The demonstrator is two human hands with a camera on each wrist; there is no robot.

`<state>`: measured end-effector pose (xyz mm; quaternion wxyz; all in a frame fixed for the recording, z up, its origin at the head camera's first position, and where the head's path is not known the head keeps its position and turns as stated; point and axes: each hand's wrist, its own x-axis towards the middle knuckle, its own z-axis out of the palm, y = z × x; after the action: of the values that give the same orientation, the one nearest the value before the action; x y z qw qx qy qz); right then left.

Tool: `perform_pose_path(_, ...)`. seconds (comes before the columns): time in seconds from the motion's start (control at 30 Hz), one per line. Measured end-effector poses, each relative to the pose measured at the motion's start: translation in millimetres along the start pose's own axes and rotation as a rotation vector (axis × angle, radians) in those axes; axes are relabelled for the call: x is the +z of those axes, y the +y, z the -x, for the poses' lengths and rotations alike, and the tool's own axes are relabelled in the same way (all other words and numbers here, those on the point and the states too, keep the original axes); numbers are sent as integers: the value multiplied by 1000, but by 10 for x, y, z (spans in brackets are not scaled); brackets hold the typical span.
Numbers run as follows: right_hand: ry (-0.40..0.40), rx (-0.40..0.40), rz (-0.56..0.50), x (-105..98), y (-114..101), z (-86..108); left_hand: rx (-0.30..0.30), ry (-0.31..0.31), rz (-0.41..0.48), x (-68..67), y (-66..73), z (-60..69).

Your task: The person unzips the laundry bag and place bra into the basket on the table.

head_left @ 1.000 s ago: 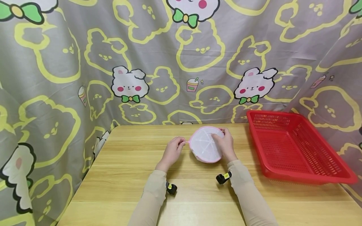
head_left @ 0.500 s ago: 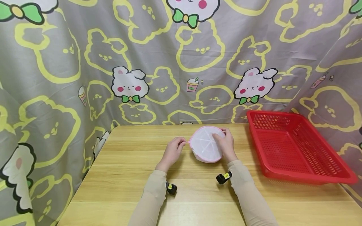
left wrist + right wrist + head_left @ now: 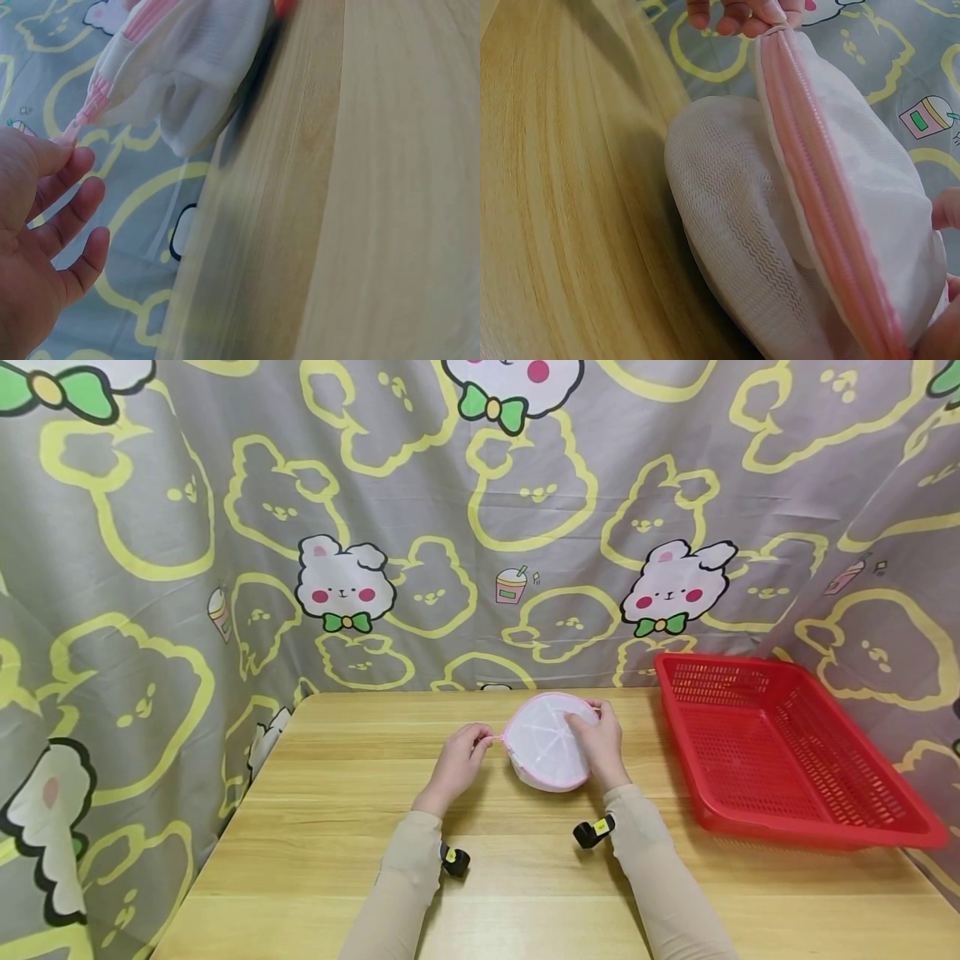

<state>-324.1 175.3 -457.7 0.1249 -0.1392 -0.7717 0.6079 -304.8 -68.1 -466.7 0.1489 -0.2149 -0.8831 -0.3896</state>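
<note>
A round white mesh laundry bag (image 3: 547, 745) with a pink zip edge is held up over the table between both hands. The left hand (image 3: 457, 764) pinches a small pink tab (image 3: 69, 133) at the bag's left end between thumb and forefinger; its other fingers are loosely bent. On the far right side, the right hand (image 3: 602, 745) grips the bag's edge, thumb lying across the pale top face and fingers behind, partly hidden. In the right wrist view the pink zip (image 3: 825, 180) runs along the bag, the teeth appearing closed, with bulging mesh (image 3: 727, 187) beside it.
A large red plastic basket (image 3: 765, 760) with slotted sides stands on the wooden table (image 3: 360, 877) at the right. A grey curtain (image 3: 420, 485) printed with rabbits hangs behind the table and down both sides. Black cameras (image 3: 455, 862) sit on the wrists.
The bag has tilted slightly, so more of its side shows at the lower left. The right hand has shifted a few pixels to the right; the left hand keeps its place and pinch.
</note>
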Motion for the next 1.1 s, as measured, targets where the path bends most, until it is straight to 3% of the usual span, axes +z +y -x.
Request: perform_pose_path(1.1,67,25,-18,2,13,-2,29,-19,15,26,-18,-5)
